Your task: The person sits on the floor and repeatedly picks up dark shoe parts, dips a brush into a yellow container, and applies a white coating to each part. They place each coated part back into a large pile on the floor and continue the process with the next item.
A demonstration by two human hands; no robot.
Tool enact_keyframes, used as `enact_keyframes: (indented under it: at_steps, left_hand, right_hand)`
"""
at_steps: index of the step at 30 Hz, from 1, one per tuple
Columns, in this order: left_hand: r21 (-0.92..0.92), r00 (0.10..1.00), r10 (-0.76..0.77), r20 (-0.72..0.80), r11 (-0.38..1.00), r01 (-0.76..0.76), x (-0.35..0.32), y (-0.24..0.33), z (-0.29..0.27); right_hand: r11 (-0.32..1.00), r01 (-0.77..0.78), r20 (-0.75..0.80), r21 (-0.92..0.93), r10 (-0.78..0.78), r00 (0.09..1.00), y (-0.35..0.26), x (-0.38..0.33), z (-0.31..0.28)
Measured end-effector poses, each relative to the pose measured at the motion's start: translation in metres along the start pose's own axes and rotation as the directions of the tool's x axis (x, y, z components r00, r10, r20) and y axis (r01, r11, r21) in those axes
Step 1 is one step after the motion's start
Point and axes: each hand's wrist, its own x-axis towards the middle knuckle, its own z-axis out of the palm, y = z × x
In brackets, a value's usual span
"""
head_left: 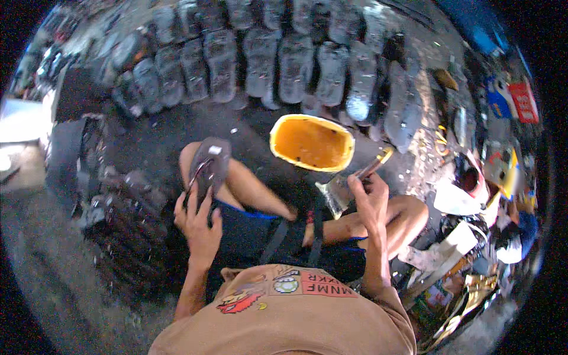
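My left hand [198,222] grips a dark sandal [214,163] by its lower end, fingers wrapped over its straps. The sandal stands tilted against my left knee, with a small pale patch near its top. In my right hand [371,192] is a wide flat brush [338,194]. Its handle pokes out beyond my fingers toward the upper right, and its pale bristle end points down and left near my shin. Just ahead of the brush, apart from it, sits a yellow tub [278,151] holding amber-orange liquid.
Several dark soles [296,68] lie in rows across the floor in front of me. Dark footwear [133,236] is heaped at my left. Scraps and packaging [452,248] clutter the right side, with a red and blue box [520,100] farther off. My bent legs [402,222] frame the middle.
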Motion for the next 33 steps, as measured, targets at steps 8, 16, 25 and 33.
enact_keyframes:
  at_steps: [8, 16, 25, 33]
  left_hand:
    - [-0.143, 0.981, 0.067, -0.182, 0.985, -0.093, 0.018, 0.013, -0.018]
    - [-0.323, 0.929, 0.122, -0.348, 0.915, -0.241, 0.041, 0.045, -0.041]
    - [-0.422, 0.795, 0.414, 0.443, -0.686, 0.592, 0.05, 0.089, 0.03]
    - [-0.428, 0.754, 0.545, 0.367, -0.621, 0.657, 0.056, 0.081, 0.032]
  right_hand:
    - [0.644, 0.088, -0.299, 0.76, 0.226, 0.927, 0.015, 0.025, -0.059]
    - [0.313, -0.036, -0.013, 0.949, 0.152, 0.988, 0.013, 0.037, -0.037]
    - [0.425, 0.9, 0.003, 0.093, -0.904, 0.427, -0.117, 0.013, 0.051]
    - [0.505, 0.84, -0.14, 0.197, -0.834, 0.534, -0.09, -0.024, 0.046]
